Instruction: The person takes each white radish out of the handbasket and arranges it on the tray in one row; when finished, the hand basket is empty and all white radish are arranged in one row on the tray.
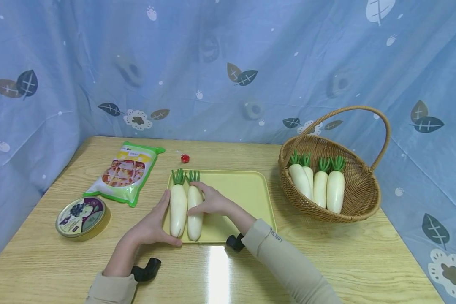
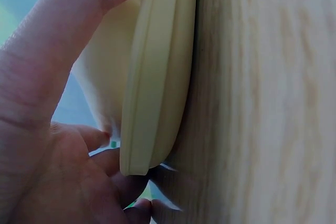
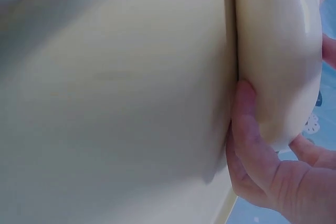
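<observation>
Both forearms, in beige sleeves, reach forward from the near edge of the light wooden desk (image 1: 327, 253) toward the pale yellow rectangular plastic tray (image 1: 247, 190). The left hand (image 1: 152, 226) lies at the tray's near left corner, fingers stretched up along the outer side of the left white radish with green leaf stubs (image 1: 177, 209) and thumb under its lower tip; its grip is a loose, wide cradle against the radish rather than a closed clasp. The left wrist view shows the thumb (image 2: 58, 51) pressed along the radish above the tray's rim (image 2: 157, 87). The right hand (image 1: 210, 202) comes in from the right, fingers arched over the second white radish with green stubs (image 1: 194, 211), thumb at its side; the grip closes around that radish, and the right wrist view shows a finger (image 3: 247, 129) curled against its smooth white skin (image 3: 275, 51). The two radishes lie side by side, touching, lengthwise on the left part of the tray, leaf ends pointing away from the person.

To the right of the tray stands a brown woven wicker basket with an arched handle (image 1: 365, 198) holding four more white radishes (image 1: 319, 185). To the left lie a green and yellow printed food packet (image 1: 125, 173) and, nearer, a round gold-rimmed tin with a dark printed lid (image 1: 82, 216). A small red object (image 1: 185, 158) sits just beyond the tray. Blue curtain fabric printed with leaves (image 1: 228, 63) encloses the desk at the back and both sides.
</observation>
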A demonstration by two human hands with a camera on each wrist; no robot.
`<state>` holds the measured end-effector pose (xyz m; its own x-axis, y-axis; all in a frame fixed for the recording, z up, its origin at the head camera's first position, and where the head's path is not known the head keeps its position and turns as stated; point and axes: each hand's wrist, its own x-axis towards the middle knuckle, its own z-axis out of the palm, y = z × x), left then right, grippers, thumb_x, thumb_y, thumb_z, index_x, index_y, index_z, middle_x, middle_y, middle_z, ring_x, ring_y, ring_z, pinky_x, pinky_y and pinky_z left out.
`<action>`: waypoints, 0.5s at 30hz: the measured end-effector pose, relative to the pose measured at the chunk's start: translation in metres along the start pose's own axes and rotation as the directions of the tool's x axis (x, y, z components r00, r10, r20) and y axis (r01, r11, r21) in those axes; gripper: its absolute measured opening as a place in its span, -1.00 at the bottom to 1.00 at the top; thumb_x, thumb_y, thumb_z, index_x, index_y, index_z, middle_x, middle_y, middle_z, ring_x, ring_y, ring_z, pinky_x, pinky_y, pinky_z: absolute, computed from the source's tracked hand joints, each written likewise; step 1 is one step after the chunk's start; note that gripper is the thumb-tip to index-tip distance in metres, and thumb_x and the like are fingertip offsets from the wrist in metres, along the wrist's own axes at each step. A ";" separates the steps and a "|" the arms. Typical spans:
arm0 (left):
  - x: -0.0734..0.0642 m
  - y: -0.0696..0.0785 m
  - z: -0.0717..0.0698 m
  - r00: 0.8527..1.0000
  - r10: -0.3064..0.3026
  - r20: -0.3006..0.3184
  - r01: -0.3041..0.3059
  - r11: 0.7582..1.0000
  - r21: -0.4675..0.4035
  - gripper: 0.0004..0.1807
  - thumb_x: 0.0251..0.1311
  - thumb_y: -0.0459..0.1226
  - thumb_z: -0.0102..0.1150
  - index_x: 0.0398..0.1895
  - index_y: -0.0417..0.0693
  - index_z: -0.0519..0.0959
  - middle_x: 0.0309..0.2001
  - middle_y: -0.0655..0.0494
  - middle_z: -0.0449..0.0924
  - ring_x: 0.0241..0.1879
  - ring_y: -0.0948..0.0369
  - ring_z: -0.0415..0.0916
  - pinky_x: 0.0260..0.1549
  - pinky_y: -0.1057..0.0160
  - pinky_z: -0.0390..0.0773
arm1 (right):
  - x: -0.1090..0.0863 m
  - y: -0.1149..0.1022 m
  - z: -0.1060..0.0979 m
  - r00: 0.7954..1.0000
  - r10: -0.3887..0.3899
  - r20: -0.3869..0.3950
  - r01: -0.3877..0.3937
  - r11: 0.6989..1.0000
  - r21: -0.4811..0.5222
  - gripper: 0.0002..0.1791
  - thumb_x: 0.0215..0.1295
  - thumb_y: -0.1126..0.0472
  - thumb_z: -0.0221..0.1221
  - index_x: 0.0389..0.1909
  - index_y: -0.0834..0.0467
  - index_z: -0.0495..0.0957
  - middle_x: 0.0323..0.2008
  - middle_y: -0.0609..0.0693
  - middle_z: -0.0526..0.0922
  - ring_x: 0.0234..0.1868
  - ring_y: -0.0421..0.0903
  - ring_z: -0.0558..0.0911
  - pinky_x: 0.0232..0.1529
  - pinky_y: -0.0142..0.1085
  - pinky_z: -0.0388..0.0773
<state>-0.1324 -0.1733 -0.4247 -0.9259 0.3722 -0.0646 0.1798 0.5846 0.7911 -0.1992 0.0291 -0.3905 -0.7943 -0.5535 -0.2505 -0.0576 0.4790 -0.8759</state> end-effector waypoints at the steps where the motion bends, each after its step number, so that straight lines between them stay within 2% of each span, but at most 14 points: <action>1: 0.000 0.000 0.000 1.000 0.000 0.000 0.000 1.000 -0.001 0.58 -0.55 0.01 0.57 0.36 -0.33 -0.45 0.38 -0.33 -0.50 0.35 -0.21 -0.42 0.24 -0.19 -0.18 | 0.000 0.000 0.000 1.000 -0.003 0.002 0.003 1.000 -0.004 -0.02 -0.10 0.25 0.38 0.37 0.10 0.08 0.05 0.10 0.42 -0.13 -0.08 0.49 -0.22 -0.27 0.51; 15: 0.001 -0.002 0.000 1.000 -0.002 0.001 0.002 1.000 -0.011 0.58 -0.54 0.00 0.57 0.37 -0.31 -0.46 0.38 -0.33 -0.51 0.35 -0.21 -0.42 0.24 -0.19 -0.17 | 0.001 -0.002 -0.004 1.000 -0.020 0.013 0.021 0.998 -0.056 0.02 -0.11 0.20 0.40 0.39 0.08 0.04 0.18 0.10 0.34 0.11 -0.02 0.39 0.13 -0.12 0.31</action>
<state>-0.1335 -0.1736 -0.4262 -0.9258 0.3721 -0.0666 0.1746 0.5774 0.7976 -0.2018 0.0303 -0.3873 -0.7849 -0.5721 -0.2381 -0.1081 0.5047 -0.8565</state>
